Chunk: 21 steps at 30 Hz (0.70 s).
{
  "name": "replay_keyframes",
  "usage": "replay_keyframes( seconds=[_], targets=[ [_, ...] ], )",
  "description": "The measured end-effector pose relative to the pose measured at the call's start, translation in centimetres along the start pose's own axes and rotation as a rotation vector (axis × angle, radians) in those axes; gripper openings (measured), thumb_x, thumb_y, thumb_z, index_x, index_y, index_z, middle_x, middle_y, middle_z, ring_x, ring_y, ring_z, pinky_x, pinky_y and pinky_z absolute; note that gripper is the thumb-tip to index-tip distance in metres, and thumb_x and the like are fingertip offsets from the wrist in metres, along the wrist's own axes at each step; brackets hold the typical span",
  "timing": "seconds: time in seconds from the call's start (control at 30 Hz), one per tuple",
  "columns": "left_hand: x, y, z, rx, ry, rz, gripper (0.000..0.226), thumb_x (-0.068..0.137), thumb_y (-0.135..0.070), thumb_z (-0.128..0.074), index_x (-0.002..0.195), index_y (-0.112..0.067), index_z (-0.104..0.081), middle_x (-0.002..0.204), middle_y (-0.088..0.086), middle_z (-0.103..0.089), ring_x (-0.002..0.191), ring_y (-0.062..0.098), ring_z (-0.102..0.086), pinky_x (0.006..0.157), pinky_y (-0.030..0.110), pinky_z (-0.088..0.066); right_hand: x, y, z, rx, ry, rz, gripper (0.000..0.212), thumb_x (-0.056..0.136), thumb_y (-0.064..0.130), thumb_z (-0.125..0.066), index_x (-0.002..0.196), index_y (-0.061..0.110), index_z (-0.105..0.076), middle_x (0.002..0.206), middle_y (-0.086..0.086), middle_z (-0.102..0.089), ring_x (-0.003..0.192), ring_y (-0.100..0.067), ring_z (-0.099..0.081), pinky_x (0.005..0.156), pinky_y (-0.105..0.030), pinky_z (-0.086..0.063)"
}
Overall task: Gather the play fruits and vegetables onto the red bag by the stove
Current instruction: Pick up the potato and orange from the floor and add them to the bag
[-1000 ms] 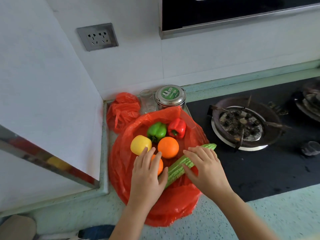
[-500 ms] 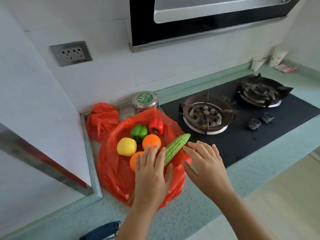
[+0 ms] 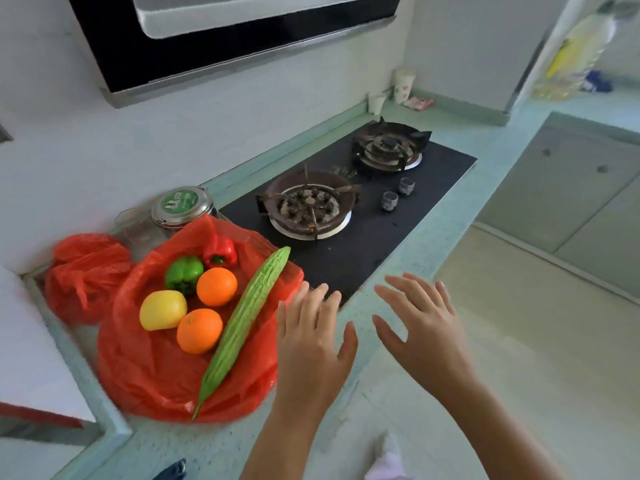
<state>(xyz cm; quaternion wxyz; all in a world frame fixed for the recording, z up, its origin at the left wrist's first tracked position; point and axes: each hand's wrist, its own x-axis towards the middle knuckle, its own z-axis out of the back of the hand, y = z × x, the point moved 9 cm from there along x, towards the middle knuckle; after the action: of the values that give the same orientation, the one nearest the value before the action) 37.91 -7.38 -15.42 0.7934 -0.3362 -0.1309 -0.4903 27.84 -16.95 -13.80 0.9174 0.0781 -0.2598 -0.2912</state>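
The red bag (image 3: 149, 372) lies spread on the counter left of the stove. On it rest a green pepper (image 3: 183, 273), a red pepper (image 3: 220, 251), two oranges (image 3: 216, 286) (image 3: 200, 330), a yellow lemon-like fruit (image 3: 162, 310) and a long green bitter gourd (image 3: 244, 320) lying diagonally. My left hand (image 3: 311, 341) hovers just right of the bag, fingers spread, holding nothing. Farther right, my right hand (image 3: 420, 329) floats over the counter's front edge, also open and empty.
A black gas stove (image 3: 374, 223) with two burners sits right of the bag. A metal-lidded jar (image 3: 181, 206) stands behind the bag, and a second crumpled red bag (image 3: 81, 271) lies at the left. Paper cups (image 3: 403, 84) stand in the far corner. A range hood (image 3: 225, 39) hangs above.
Both hands have come off the bitter gourd and orange and drawn back to the right of the bag. The view has swung right and pulled back.
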Motion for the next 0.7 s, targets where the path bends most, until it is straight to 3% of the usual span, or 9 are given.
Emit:
replay_keyframes(
  seconds=[0.07, 0.17, 0.3, 0.37, 0.5, 0.63, 0.7],
  targets=[
    [0.5, -2.2, -1.2, -0.012, 0.008, -0.059, 0.039, 0.086, -0.033, -0.045, 0.110, -0.009, -0.062, 0.119, 0.009, -0.061, 0.121, 0.028, -0.046, 0.103, 0.048, -0.030, -0.9, -2.1, 1.2, -0.015, -0.024, -0.055, 0.034, 0.079, 0.033, -0.057, 0.109, 0.017, -0.063, 0.115, -0.003, -0.063, 0.115, -0.027, -0.053, 0.098, -0.054, -0.033],
    [1.5, -5.5, -3.0, -0.053, 0.018, -0.131, 0.036, 0.085, -0.032, -0.045, 0.110, -0.011, -0.060, 0.117, 0.008, -0.062, 0.119, 0.027, -0.047, 0.100, 0.053, -0.035, -2.1, -5.5, 3.3, -0.035, -0.071, -0.128, 0.036, 0.083, 0.039, -0.047, 0.109, 0.019, -0.062, 0.115, -0.001, -0.063, 0.114, -0.023, -0.051, 0.098, -0.053, -0.034],
    [3.1, -10.8, -6.6, -0.108, 0.046, -0.210, 0.033, 0.084, -0.032, -0.044, 0.110, -0.014, -0.055, 0.116, 0.008, -0.062, 0.120, 0.026, -0.044, 0.102, 0.051, -0.026, -3.4, -11.4, 6.5, -0.069, -0.134, -0.221, 0.037, 0.083, 0.038, -0.046, 0.107, 0.018, -0.064, 0.112, -0.002, -0.064, 0.112, -0.024, -0.053, 0.098, -0.051, -0.034],
    [3.9, -14.4, -8.6, -0.125, 0.062, -0.259, 0.034, 0.084, -0.032, -0.044, 0.110, -0.013, -0.055, 0.115, 0.008, -0.063, 0.119, 0.028, -0.048, 0.104, 0.047, -0.026, -4.3, -14.8, 8.4, -0.095, -0.156, -0.270, 0.038, 0.083, 0.039, -0.046, 0.108, 0.017, -0.064, 0.112, -0.002, -0.064, 0.111, -0.026, -0.054, 0.099, -0.050, -0.033],
    [5.3, -22.6, -13.0, -0.169, 0.115, -0.375, 0.038, 0.084, -0.032, -0.045, 0.108, -0.008, -0.063, 0.115, 0.009, -0.064, 0.117, 0.029, -0.050, 0.099, 0.052, -0.035, -6.2, -21.8, 12.6, -0.144, -0.210, -0.360, 0.039, 0.082, 0.039, -0.046, 0.107, 0.017, -0.065, 0.112, -0.002, -0.064, 0.111, -0.026, -0.055, 0.099, -0.051, -0.033],
    [6.6, -30.8, -17.2, -0.246, 0.142, -0.457, 0.038, 0.084, -0.031, -0.045, 0.108, -0.009, -0.064, 0.115, 0.009, -0.064, 0.118, 0.026, -0.047, 0.102, 0.044, -0.026, -8.5, -29.1, 16.7, -0.198, -0.262, -0.442, 0.038, 0.081, 0.039, -0.046, 0.106, 0.017, -0.065, 0.111, -0.003, -0.065, 0.109, -0.026, -0.055, 0.098, -0.052, -0.034],
    [7.1, -34.5, -19.1, -0.264, 0.155, -0.494, 0.038, 0.084, -0.031, -0.045, 0.109, -0.010, -0.064, 0.115, 0.008, -0.064, 0.118, 0.026, -0.048, 0.103, 0.046, -0.029, -9.7, -32.5, 18.8, -0.227, -0.286, -0.483, 0.039, 0.080, 0.039, -0.046, 0.105, 0.017, -0.065, 0.110, -0.004, -0.065, 0.108, -0.027, -0.057, 0.097, -0.052, -0.035]
  ],
)
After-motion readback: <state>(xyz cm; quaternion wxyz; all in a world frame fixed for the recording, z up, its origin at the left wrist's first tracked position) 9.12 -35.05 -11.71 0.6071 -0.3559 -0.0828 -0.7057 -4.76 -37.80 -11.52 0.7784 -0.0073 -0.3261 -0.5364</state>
